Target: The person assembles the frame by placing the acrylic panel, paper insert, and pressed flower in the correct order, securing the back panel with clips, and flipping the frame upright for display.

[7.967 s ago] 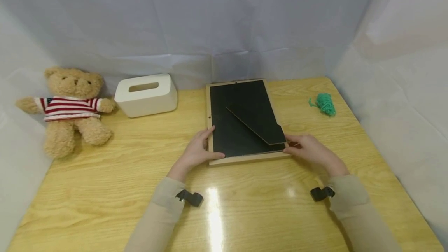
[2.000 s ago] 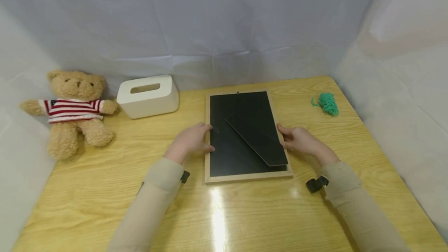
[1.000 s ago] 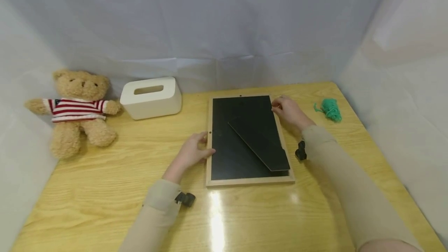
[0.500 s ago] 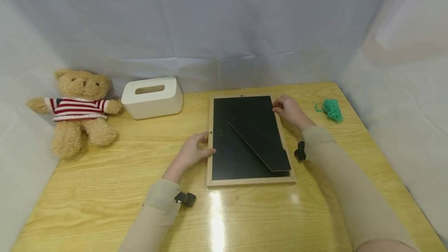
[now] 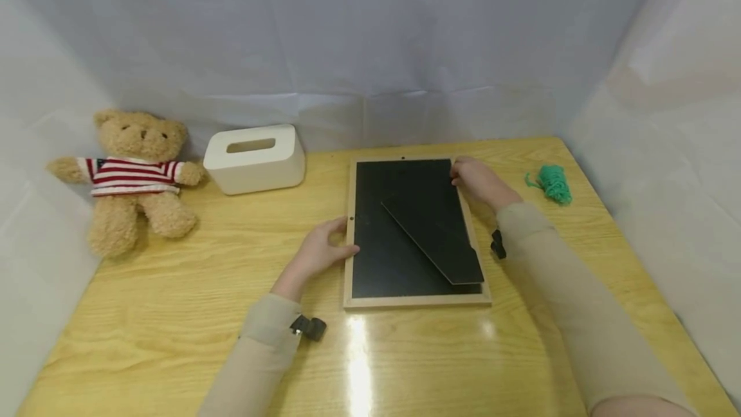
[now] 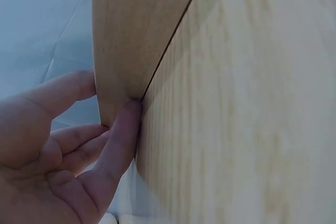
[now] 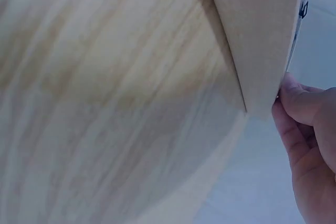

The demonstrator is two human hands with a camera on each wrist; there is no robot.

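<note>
A wooden picture frame (image 5: pixel 417 301) lies face down on the table, its black backing board (image 5: pixel 382 262) upward. On the backing, a black easel leg (image 5: pixel 437 237) slants from the middle toward the lower right corner. My left hand (image 5: pixel 315 253) holds the left side bar, thumb over the top; in the left wrist view its fingers (image 6: pixel 123 129) reach down to the table seam. At the upper right edge, my right hand (image 5: pixel 477 182) pinches with thumb and forefinger. A small dark metal clip (image 7: pixel 303 9) shows farther along that edge; what lies between the fingertips is hidden.
A teddy bear (image 5: pixel 139 176) in a striped shirt sits at the back left. Beside it stands a white tissue box (image 5: pixel 255 169). A bundle of green yarn (image 5: pixel 554 184) lies right of the frame. White sheeting (image 5: pixel 451 37) closes off the back and sides.
Over eight seconds the picture frame has slid toward me. My right hand has gone from its lower right corner up the right edge. Both hands barely differ from half a second ago.
</note>
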